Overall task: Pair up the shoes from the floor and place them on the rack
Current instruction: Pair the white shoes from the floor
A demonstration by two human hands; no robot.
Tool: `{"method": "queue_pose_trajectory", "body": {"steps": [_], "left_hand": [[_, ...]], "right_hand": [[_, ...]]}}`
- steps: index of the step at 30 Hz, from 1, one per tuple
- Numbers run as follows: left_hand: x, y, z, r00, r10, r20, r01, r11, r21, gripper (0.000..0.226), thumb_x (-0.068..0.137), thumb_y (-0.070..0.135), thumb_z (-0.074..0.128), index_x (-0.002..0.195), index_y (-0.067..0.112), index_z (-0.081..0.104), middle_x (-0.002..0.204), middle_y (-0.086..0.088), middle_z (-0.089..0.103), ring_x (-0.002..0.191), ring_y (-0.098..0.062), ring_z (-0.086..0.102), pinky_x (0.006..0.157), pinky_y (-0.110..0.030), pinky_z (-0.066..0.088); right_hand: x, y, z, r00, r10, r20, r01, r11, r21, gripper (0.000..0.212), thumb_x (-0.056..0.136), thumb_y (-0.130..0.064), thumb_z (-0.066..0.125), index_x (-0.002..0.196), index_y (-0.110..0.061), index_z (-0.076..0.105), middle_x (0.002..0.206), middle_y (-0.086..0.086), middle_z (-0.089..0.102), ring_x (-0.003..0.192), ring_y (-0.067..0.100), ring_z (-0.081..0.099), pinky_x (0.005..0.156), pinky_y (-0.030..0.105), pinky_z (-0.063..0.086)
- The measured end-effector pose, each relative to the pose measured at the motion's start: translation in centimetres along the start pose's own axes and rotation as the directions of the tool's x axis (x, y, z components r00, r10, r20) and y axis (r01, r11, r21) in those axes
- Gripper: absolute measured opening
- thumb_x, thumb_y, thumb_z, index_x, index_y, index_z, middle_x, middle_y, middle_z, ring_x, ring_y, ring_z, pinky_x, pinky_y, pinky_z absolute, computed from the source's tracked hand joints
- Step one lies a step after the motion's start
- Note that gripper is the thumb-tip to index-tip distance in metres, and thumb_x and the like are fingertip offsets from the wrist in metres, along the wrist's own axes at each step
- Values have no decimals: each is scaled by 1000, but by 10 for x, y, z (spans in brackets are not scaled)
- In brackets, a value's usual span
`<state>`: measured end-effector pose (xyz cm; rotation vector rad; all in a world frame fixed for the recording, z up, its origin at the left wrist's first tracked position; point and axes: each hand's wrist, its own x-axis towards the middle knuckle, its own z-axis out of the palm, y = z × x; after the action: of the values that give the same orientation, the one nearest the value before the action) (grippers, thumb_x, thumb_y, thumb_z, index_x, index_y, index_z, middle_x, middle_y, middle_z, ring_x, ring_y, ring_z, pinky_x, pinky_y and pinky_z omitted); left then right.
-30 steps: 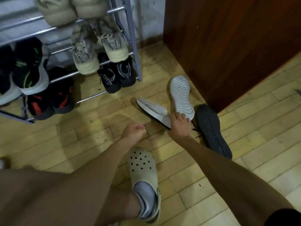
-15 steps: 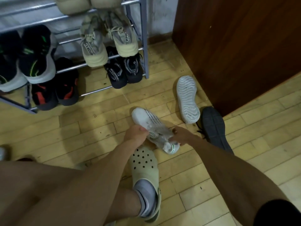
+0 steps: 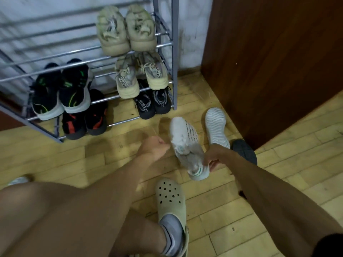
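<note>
Rack (image 3: 174, 52), left, already carries five pairs. Before it the left hand (image 3: 153, 148) hangs with fingers (image 3: 163, 144) curled, right at the side of the white knit shoe (image 3: 182, 134); whether they pinch it cannot be told. That shoe, lying on its side a second ago, is now turned upright and drawn toward the person, its heel gripped by the right hand (image 3: 213, 154). It looks soft and scuffed, with dark stitching and green at the heel. Its mate (image 3: 216, 127) stays sole-up on the floor (image 3: 278, 173), just beside it, so the pair likely goes up next. A dark shoe (image 3: 245, 151) lies at far right.
</note>
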<state>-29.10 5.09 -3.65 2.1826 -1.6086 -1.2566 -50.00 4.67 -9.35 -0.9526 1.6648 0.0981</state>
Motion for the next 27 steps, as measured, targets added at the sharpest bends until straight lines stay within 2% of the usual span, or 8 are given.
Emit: {"method": "queue_pose_trajectory", "body": {"steps": [5, 8, 12, 15, 18, 20, 23, 27], "left_hand": [[-36, 33, -62, 987, 157, 16, -155, 984, -83, 19, 82, 32, 68, 82, 16, 59, 84, 0, 59, 85, -20, 62, 82, -33, 50], [-66, 45, -97, 975, 220, -17, -217, 942, -255, 19, 81, 27, 73, 78, 13, 60, 82, -7, 62, 80, -25, 62, 72, -31, 49], [-108, 42, -155, 961, 259, -93, -275, 877, -395, 15, 85, 21, 69, 98, 17, 64, 93, -4, 70, 75, -17, 63, 60, -21, 54], [-142, 24, -210, 950, 249, -190, -308, 855, -417, 29, 86, 22, 68, 114, 15, 60, 96, -1, 68, 72, -14, 63, 55, -22, 53], [-170, -11, -260, 936, 196, -293, -315, 840, -441, 37, 83, 22, 72, 115, 11, 58, 92, -5, 69, 74, -20, 63, 76, -36, 57], [-184, -40, -283, 925, 139, -353, -305, 828, -471, 28, 82, 22, 73, 105, 13, 61, 94, -9, 69, 76, -22, 62, 79, -39, 57], [-202, -89, -301, 908, 65, -415, -299, 793, -530, 24, 83, 16, 72, 105, 10, 64, 87, -5, 67, 66, -18, 61, 67, -33, 55], [-213, -165, -310, 908, -48, -417, -232, 771, -593, 33, 85, 23, 70, 113, 7, 64, 87, -3, 70, 74, -17, 66, 80, -34, 52]], "right_hand": [[-75, -55, -22, 925, -306, -226, 330, 941, 76, 25, 79, 10, 65, 100, 3, 55, 81, 18, 65, 71, 34, 69, 71, 47, 61], [-129, -101, -23, 842, -475, -255, 504, 862, 58, 26, 80, 11, 65, 101, -1, 56, 90, 17, 65, 75, 30, 68, 63, 39, 61], [-192, -161, -9, 752, -610, -251, 650, 750, 125, 42, 77, 12, 70, 116, 6, 55, 105, 22, 68, 83, 35, 70, 75, 47, 60], [-232, -208, 15, 711, -681, -178, 704, 686, 187, 39, 80, 9, 69, 116, 6, 56, 97, 16, 69, 79, 30, 70, 70, 40, 62], [-258, -250, 52, 700, -710, -75, 710, 682, 176, 37, 81, 2, 71, 116, 6, 59, 104, 17, 72, 90, 33, 72, 76, 42, 61], [-268, -276, 85, 701, -713, -24, 706, 689, 163, 35, 81, 2, 70, 114, 5, 60, 102, 14, 73, 85, 29, 74, 72, 39, 62], [-279, -308, 144, 704, -709, -22, 710, 703, 48, 23, 80, 2, 71, 102, 5, 63, 96, 15, 73, 89, 32, 73, 73, 43, 62], [-275, -340, 223, 689, -724, -3, 721, 687, -92, 20, 83, 3, 69, 101, 6, 60, 89, 18, 67, 72, 27, 67, 66, 42, 61]]}}
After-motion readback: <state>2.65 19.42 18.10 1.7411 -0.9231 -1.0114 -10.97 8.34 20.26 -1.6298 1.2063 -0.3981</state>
